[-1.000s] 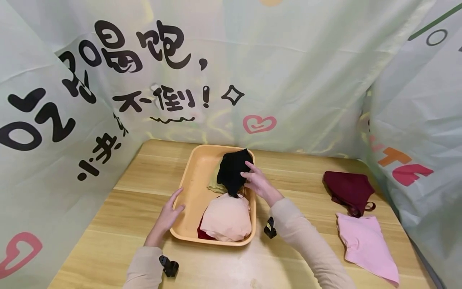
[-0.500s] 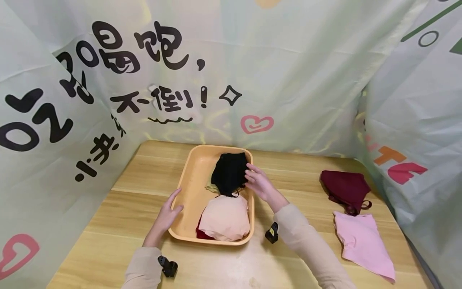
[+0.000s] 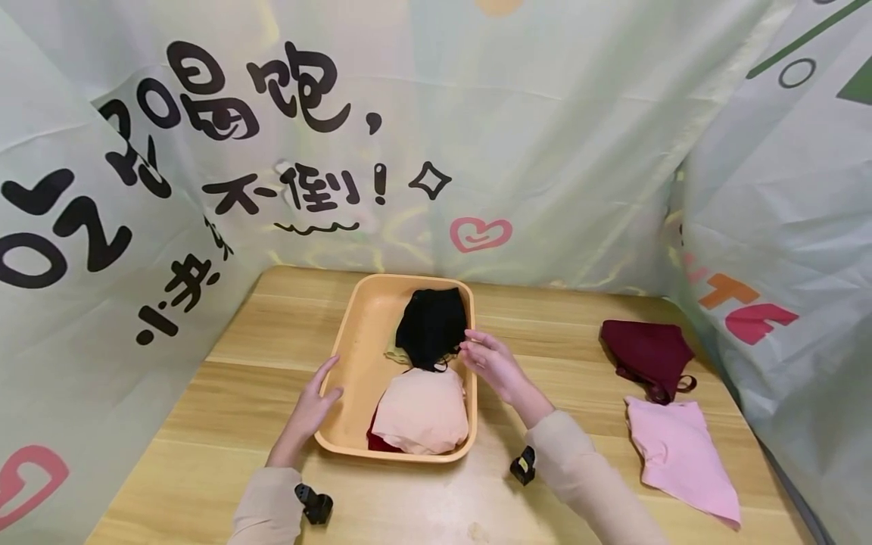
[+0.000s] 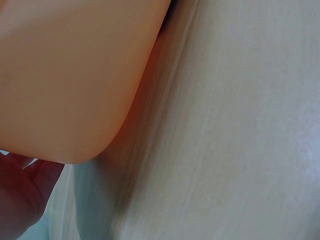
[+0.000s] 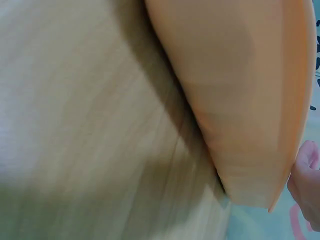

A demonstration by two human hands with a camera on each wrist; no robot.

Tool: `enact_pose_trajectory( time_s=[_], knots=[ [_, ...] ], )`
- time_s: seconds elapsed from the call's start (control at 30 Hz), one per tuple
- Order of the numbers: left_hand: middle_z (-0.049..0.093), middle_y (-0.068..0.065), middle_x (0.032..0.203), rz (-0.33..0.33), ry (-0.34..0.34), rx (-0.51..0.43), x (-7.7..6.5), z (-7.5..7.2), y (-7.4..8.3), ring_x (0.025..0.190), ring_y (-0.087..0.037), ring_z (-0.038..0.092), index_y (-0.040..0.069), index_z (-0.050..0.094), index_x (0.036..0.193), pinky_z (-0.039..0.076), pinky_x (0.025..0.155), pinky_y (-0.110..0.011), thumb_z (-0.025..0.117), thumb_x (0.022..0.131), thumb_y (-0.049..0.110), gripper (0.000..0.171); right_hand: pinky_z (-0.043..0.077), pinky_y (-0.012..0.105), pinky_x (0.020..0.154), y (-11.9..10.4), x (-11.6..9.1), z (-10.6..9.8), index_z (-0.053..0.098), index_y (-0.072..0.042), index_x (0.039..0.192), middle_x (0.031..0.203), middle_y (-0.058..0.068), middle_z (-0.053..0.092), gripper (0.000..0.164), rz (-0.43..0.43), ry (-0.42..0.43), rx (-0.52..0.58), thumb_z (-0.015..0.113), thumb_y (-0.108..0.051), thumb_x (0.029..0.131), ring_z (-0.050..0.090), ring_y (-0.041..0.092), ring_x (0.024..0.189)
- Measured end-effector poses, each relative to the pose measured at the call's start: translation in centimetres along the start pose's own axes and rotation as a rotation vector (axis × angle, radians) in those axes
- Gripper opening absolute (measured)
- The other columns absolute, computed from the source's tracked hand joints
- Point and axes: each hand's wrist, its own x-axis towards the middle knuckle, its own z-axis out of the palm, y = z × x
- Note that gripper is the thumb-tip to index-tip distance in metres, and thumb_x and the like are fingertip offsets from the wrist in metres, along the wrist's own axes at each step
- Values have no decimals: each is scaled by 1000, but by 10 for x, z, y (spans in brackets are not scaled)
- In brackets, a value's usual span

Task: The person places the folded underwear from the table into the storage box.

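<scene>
Left hand point(image 3: 312, 409) was at the left rim of the orange tray point(image 3: 357, 378), thumb and index spread wide apart, thumb tip reaching just over the rim; left wrist view had its fingers partly hidden behind the tray wall, so couldn't tell if it gripped or only rested there; right hand point(image 3: 496, 367) was over the right rim, fingers loosely extended, nothing held, tips right beside the lower right edge of the black cloth point(image 3: 432, 325); couldn't tell if they touched cloth or rim; black cloth lay inside the tray, far right part, on top of a yellow-green cloth point(image 3: 395, 353) that showed only along its left and lower edge; thin black strap loop at its near end, by the top of the pale pink cloth point(image 3: 425, 412); pale pink one was bundled in the near right part of the tray, over a dark red cloth point(image 3: 380, 439) peeking out lower left; tray sat flat on the wood-grain table point(image 3: 545, 325); well off to the right, maroon cloth point(image 3: 643, 352) with a strap loop, and just nearer the person a flat pink cloth point(image 3: 684, 450); printed curtain point(image 3: 545, 151) stood behind
</scene>
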Motion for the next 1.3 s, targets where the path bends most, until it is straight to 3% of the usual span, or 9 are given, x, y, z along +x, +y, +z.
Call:
enact_pose_trajectory(
  time_s=[0.07, 0.23, 0.47, 0.6, 0.93, 1.17, 1.3],
  knots=[
    [17, -26, 147, -9, -3, 7, -2, 0, 5, 134, -46, 12, -1, 24, 141, 8, 105, -62, 47, 87, -2, 58, 45, 26, 90, 2, -3, -2, 26, 8, 136, 98, 2, 55, 47, -4, -4, -3, 42, -3, 93, 55, 10, 88],
    [17, -23, 148, -1, -3, 41, 6, 0, -19, 134, -45, 12, 5, 24, 143, 10, 105, -63, 47, 89, 4, 59, 46, 24, 88, 6, -10, -5, 25, 10, 136, 92, -4, 57, 47, -5, -15, -2, 41, -1, 93, 56, 7, 85],
    [15, -24, 148, -26, -13, 0, 2, 0, -3, 135, -44, 10, 0, 23, 142, 7, 107, -60, 46, 89, -1, 58, 45, 25, 89, 12, -16, -14, 25, 8, 136, 96, -1, 56, 48, -9, -7, -25, 42, -4, 93, 54, 11, 91],
    [15, -21, 149, -13, -11, 16, 10, 0, -24, 135, -42, 10, 4, 23, 143, 7, 107, -60, 47, 90, 2, 59, 45, 25, 85, 12, -21, -19, 28, 6, 136, 98, 1, 56, 48, 11, 13, -40, 44, -6, 93, 55, 9, 87],
    [16, -21, 149, 10, 2, 41, 10, 1, -28, 135, -43, 12, 7, 24, 144, 9, 106, -62, 47, 90, 4, 59, 40, 39, 97, 10, -34, -41, 26, 5, 137, 98, -2, 54, 52, -6, 72, -108, 47, -10, 92, 52, 18, 100],
    [18, -20, 149, 25, 8, 37, 10, 2, -28, 135, -43, 13, 8, 26, 143, 10, 105, -63, 48, 88, 4, 59, 39, 45, 97, 5, -48, -56, 33, 4, 135, 110, 10, 51, 50, -81, 123, -315, 50, -12, 91, 50, 24, 105],
    [18, -21, 149, 26, 9, 40, 9, 1, -27, 134, -43, 13, 7, 26, 143, 10, 105, -62, 48, 89, 4, 58, 39, 46, 97, 2, -56, -63, 34, 4, 135, 113, 17, 50, 48, -107, 133, -370, 49, -10, 91, 52, 21, 103]
  ],
)
